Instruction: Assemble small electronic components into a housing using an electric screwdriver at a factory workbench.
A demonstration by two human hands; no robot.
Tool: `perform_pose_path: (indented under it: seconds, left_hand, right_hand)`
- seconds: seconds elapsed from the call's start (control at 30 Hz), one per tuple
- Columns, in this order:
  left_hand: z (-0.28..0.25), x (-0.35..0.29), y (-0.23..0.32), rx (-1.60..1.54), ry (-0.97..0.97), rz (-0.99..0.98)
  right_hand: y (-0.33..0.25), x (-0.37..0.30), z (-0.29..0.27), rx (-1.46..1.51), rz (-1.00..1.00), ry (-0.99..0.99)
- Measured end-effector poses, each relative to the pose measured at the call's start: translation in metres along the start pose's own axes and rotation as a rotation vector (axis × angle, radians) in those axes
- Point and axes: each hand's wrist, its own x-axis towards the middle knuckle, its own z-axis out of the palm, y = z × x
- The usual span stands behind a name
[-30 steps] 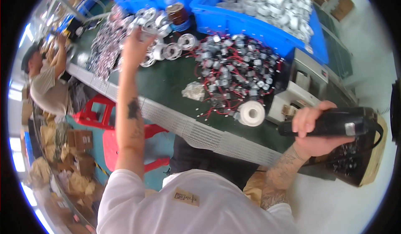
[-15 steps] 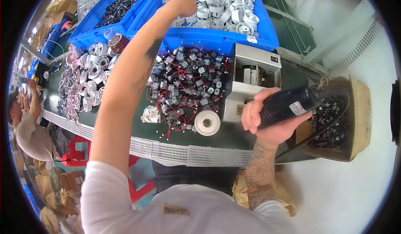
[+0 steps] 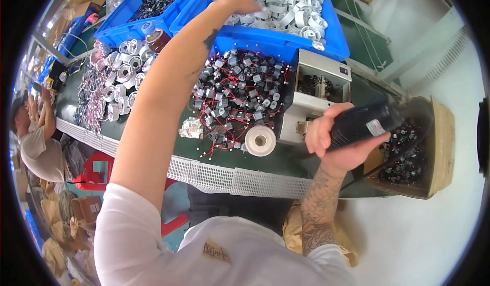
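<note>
My left arm reaches across to the far blue bin [image 3: 334,28], where white plastic ring-shaped parts [image 3: 301,5] are heaped. My left hand [image 3: 240,1] is over the near-left part of that heap; its fingers are blurred, so I cannot tell whether they hold a part. In my right hand [image 3: 332,145] is a black electric screwdriver [image 3: 357,125], its fingers wrapped round the body and its rear end pointing up and right. The tool's tip is hidden or blurred near the grey metal box [image 3: 311,58], which has small screws in its open tray [image 3: 309,84].
Small grey motors [image 3: 240,89] with red wires lie piled mid-table. A white round part [image 3: 260,141] stands at the front edge. More white rings [image 3: 125,71], a bottle [image 3: 155,38] and a second blue bin [image 3: 117,30] are left. A carton [image 3: 441,148] of dark parts stands right. A co-worker [image 3: 41,153] sits far left.
The view has shifted, moving the table scene a little right and up. My left hand stays over the white parts, its fingers now blurred. The screwdriver remains in my right hand.
</note>
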Motion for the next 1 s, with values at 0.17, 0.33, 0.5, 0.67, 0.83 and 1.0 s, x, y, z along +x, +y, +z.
perform_pose_path:
  seconds: [0.17,0.33,0.5,0.67,0.83,1.0]
  left_hand:
    - [-0.095,-0.142,0.088,-0.802,0.240,0.107]
    - [-0.063,-0.288,0.155,-0.887,-0.007,0.097]
    - [-0.059,-0.305,0.155,-0.755,-0.004,0.099]
    - [-0.062,-0.278,0.125,-0.848,-0.271,0.410]
    - [-0.066,-0.274,0.112,-0.883,-0.462,0.408]
    - [-0.088,-0.282,0.092,-1.046,-0.089,0.010]
  right_hand:
    - [-0.008,0.000,0.001,0.027,-0.055,-0.206]
    - [-0.012,-0.003,0.007,0.036,-0.073,-0.222]
    - [-0.009,-0.002,0.003,-0.003,-0.056,-0.197]
    - [-0.009,0.003,0.007,0.040,0.073,-0.202]
    - [-0.034,0.032,0.029,0.029,0.190,-0.298]
    - [-0.187,0.085,0.002,-0.400,-0.302,-0.033]
